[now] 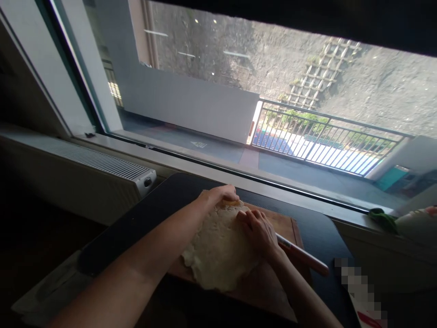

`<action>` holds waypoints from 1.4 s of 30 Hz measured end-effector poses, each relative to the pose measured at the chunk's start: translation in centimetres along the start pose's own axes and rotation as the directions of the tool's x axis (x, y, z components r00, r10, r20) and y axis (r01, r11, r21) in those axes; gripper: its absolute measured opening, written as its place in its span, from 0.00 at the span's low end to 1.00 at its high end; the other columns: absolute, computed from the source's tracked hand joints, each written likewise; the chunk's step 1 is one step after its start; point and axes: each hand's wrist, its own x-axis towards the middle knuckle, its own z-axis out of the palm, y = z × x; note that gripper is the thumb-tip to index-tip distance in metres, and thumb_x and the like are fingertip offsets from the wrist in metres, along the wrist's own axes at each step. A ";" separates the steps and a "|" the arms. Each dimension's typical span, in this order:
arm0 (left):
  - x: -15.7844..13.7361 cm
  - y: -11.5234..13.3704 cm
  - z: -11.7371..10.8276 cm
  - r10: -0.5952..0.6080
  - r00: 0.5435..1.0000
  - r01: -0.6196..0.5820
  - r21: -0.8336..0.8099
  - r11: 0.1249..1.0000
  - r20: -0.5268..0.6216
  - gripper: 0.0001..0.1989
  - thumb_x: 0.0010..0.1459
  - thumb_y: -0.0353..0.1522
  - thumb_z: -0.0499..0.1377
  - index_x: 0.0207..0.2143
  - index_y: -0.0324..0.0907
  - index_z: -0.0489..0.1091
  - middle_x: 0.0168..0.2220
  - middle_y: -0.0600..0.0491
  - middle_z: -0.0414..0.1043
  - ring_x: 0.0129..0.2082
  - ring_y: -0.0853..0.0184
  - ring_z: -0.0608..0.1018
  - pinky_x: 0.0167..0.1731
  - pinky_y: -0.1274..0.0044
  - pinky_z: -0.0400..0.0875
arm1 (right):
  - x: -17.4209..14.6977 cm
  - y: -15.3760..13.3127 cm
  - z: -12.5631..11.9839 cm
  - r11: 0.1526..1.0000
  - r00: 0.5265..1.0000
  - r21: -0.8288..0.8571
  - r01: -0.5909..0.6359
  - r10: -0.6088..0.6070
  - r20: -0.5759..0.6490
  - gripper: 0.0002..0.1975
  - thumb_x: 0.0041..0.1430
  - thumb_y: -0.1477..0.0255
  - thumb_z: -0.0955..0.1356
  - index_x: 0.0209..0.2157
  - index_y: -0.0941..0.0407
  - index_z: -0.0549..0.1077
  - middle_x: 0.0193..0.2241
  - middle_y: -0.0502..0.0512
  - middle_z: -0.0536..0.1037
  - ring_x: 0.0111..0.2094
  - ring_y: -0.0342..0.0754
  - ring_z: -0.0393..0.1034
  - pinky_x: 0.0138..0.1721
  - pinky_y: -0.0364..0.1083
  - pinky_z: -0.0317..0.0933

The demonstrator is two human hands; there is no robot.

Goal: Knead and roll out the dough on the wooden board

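Observation:
A broad, flat sheet of pale dough [218, 250] with ragged edges lies on a wooden board [285, 223]. At its far edge my left hand [227, 195] is closed with curled fingers on the dough's rim. My right hand [261, 230] rests at the upper right edge, its bent fingers pressed together on the dough. What the fingertips pinch is partly hidden. Just right of that hand lies a knife [305, 257], its reddish handle pointing toward the lower right. Part of it is hidden behind my right hand.
The board sits on a dark table [327, 232] with rounded corners. Behind it run a window sill [191, 166] and a large window. A white radiator [136, 171] stands at left. At right, a green item [380, 217] lies on the sill near a pale round object [414, 225].

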 end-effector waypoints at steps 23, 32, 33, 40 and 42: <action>-13.5 -8.2 8.2 0.257 0.665 -0.125 0.234 0.964 -0.701 0.10 0.59 0.32 0.51 0.39 0.45 0.71 0.40 0.51 0.72 0.44 0.62 0.71 0.54 0.62 0.56 | 8.5 -3.4 2.9 0.976 0.977 -0.051 -0.213 0.214 0.015 0.24 0.66 0.62 0.51 0.56 0.54 0.63 0.57 0.60 0.61 0.58 0.54 0.52 0.56 0.54 0.46; -14.4 -7.2 8.0 0.280 0.622 -0.101 0.280 0.955 -0.731 0.10 0.58 0.29 0.52 0.38 0.46 0.72 0.38 0.51 0.73 0.45 0.60 0.70 0.59 0.51 0.39 | 9.7 -2.7 2.9 0.964 0.935 -0.109 -0.244 0.264 0.238 0.30 0.65 0.57 0.47 0.57 0.58 0.63 0.63 0.62 0.53 0.64 0.58 0.40 0.59 0.61 0.41; -14.5 -7.2 8.0 0.279 0.621 -0.099 0.281 0.955 -0.732 0.11 0.58 0.29 0.52 0.38 0.46 0.72 0.38 0.51 0.73 0.44 0.60 0.70 0.59 0.51 0.39 | 9.6 -2.6 2.8 0.961 0.927 -0.109 -0.253 0.273 0.257 0.30 0.65 0.57 0.47 0.56 0.58 0.63 0.63 0.62 0.53 0.64 0.59 0.41 0.59 0.61 0.42; -14.4 -7.2 8.3 0.280 0.629 -0.091 0.289 0.953 -0.725 0.10 0.57 0.29 0.52 0.38 0.44 0.72 0.39 0.50 0.73 0.45 0.60 0.70 0.60 0.53 0.39 | 8.9 -2.6 3.2 0.992 0.950 -0.092 -0.082 0.106 0.292 0.30 0.65 0.56 0.48 0.61 0.57 0.56 0.66 0.58 0.46 0.66 0.56 0.30 0.62 0.60 0.33; -14.3 -7.3 8.3 0.276 0.635 -0.085 0.291 0.953 -0.722 0.11 0.57 0.28 0.52 0.38 0.44 0.72 0.39 0.50 0.73 0.45 0.60 0.70 0.60 0.53 0.39 | 10.3 -2.0 3.1 0.981 0.916 -0.113 -0.156 0.187 0.355 0.29 0.65 0.55 0.51 0.57 0.57 0.61 0.65 0.62 0.47 0.66 0.61 0.32 0.60 0.64 0.36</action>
